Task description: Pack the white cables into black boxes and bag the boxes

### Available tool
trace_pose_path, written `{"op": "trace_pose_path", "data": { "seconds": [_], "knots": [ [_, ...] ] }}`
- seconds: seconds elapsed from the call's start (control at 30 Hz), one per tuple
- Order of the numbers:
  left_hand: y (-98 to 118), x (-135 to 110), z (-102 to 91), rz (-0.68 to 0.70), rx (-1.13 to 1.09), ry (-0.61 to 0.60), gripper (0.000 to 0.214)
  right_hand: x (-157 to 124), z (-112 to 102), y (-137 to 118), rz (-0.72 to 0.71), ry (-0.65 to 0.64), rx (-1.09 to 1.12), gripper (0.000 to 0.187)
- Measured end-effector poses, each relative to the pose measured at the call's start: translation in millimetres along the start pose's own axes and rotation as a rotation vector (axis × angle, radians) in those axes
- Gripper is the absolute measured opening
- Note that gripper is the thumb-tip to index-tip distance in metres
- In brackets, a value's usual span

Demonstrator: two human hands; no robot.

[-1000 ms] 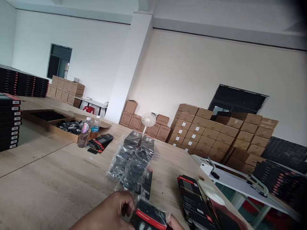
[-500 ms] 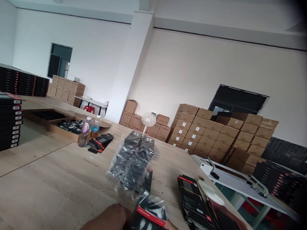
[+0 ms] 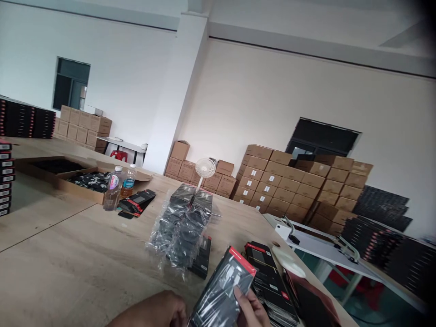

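Note:
A black retail box (image 3: 226, 290) with a red top band stands tilted at the bottom of the view, covered in clear plastic film. My right hand (image 3: 251, 309) grips its right side, thumb pressed on the front face. Just left of the box is my left hand (image 3: 165, 309), its fingers curled inward; what they hold, if anything, is hidden. Beyond the hands, a plastic-wrapped cluster of black boxes (image 3: 184, 227) sits on the wooden table (image 3: 85, 263). One dark box (image 3: 203, 259) lies against its right side. Flat black cartons (image 3: 272, 284) are piled right of my right hand.
Two bottles (image 3: 113, 188) stand beside an open cardboard tray (image 3: 80, 184) of small dark pieces. Black boxes (image 3: 5, 181) are stacked at the left edge. A white fan (image 3: 205, 168) rises behind the wrapped cluster. Brown cartons (image 3: 279, 181) line the wall.
The box has been raised and turned so its long front face shows. My right thumb and fingers are now visible on it. The view has shifted slightly to the right.

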State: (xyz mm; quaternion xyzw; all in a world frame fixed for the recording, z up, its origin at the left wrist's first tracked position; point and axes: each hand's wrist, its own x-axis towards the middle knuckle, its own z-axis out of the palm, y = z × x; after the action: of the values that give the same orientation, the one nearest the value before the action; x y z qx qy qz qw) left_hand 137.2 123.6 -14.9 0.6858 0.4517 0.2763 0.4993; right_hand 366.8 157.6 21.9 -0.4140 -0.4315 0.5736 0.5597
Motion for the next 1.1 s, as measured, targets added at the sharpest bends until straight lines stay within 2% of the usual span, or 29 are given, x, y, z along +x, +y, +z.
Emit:
{"op": "trace_pose_path", "data": {
  "seconds": [0.07, 0.13, 0.17, 0.2, 0.33, 0.43, 0.5, 0.6, 0.7, 0.8, 0.87, 1.0, 1.1],
  "knots": [
    [-5, 8, 3.2, -0.081, -0.079, 0.051, 0.057, 3, 0, -4, 0.047, 0.006, 0.055, 0.05],
    [-7, 15, 9.0, -0.081, -0.176, 0.103, 0.089, 5, 1, -1, 0.079, -0.005, 0.085, 0.048],
    [-7, 18, 12.7, -0.063, -0.204, 0.128, 0.095, 6, 1, 2, 0.097, -0.013, 0.088, 0.047],
    [-6, 20, 16.7, -0.03, -0.22, 0.141, 0.092, 7, 1, 6, 0.113, -0.017, 0.087, 0.046],
    [-5, 24, 29.5, 0.159, -0.254, 0.087, 0.045, 12, 1, 29, 0.151, -0.022, 0.022, 0.05],
    [-6, 25, 30.3, 0.197, -0.171, 0.125, 0.031, 16, 5, 47, 0.091, -0.023, -0.073, 0.054],
    [-6, 25, 27.6, 0.155, -0.058, 0.192, 0.026, 21, 8, 55, 0.076, -0.056, -0.094, 0.054],
    [-1, 25, 23.2, 0.018, 0.151, 0.326, 0.025, 35, 6, 57, 0.136, -0.111, -0.122, 0.056],
    [5, 26, 20.4, -0.093, 0.319, 0.405, 0.032, 60, 1, 51, 0.073, -0.052, -0.336, 0.055],
    [7, 28, 18.0, -0.134, 0.369, 0.321, 0.026, 91, 0, 46, -0.035, 0.035, -0.684, 0.059],
    [7, 30, 15.7, -0.171, 0.389, 0.265, 0.022, 110, 5, 45, -0.084, 0.057, -0.817, 0.059],
    [5, 35, 12.1, -0.203, 0.399, 0.252, 0.027, 136, 16, 47, -0.184, 0.11, -0.904, 0.05],
    [0, 39, 12.2, -0.188, 0.384, 0.233, 0.029, 140, 14, 51, -0.229, 0.191, -0.948, 0.051]
  ]
}}
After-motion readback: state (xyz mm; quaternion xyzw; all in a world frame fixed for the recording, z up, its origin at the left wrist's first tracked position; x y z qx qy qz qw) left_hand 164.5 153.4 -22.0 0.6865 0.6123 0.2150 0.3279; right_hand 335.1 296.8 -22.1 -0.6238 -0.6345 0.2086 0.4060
